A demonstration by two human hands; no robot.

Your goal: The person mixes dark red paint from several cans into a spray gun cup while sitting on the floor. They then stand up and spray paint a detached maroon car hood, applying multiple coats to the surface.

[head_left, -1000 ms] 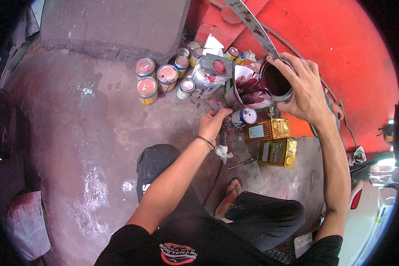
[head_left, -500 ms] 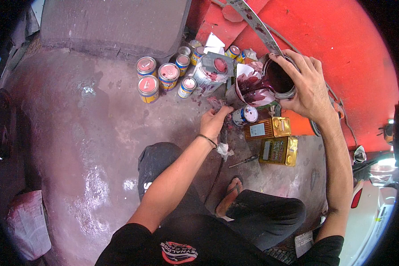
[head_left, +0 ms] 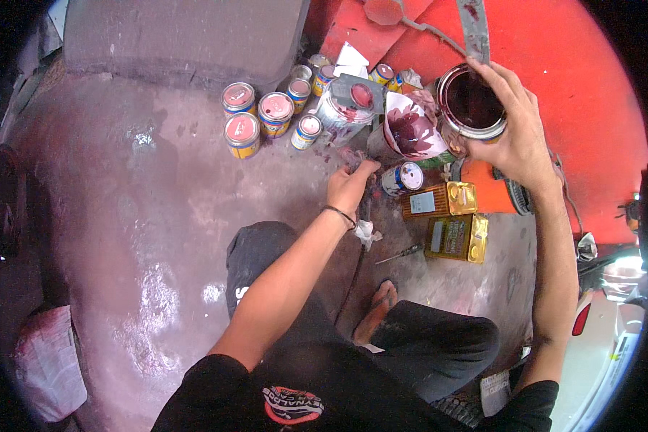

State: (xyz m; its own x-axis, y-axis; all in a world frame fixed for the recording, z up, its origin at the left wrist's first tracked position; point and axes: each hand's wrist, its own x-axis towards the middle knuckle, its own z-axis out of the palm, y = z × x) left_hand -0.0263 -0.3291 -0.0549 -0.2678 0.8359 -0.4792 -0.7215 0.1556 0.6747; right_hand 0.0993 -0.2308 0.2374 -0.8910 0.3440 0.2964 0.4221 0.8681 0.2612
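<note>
My right hand (head_left: 517,140) grips an open paint can (head_left: 476,132) of dark red paint, raised over the cans on the right. Its fingertips also touch a flat metal strip (head_left: 475,32), paint-smeared, that rises from the can's far rim. Just left of the can, a white paper cone (head_left: 435,144) with dark red stains sits in the mouth of a container (head_left: 381,144). My left hand (head_left: 347,191) is closed low beside that container, near crumpled pinkish material (head_left: 350,156); what its fingers hold is hidden. A small paint-spotted can (head_left: 403,178) stands just to its right.
Several pink-topped cans (head_left: 275,108) stand left of a larger paint-smeared can (head_left: 342,115). Two gold rectangular tins (head_left: 456,239), an orange container (head_left: 482,183) and a screwdriver (head_left: 399,253) lie nearer me. A red panel (head_left: 576,108) borders the right.
The paint can has tipped back upright and shifted right, and the stream into the paper cone has stopped. The metal strip has swung to nearly vertical. My left hand stays almost in place.
</note>
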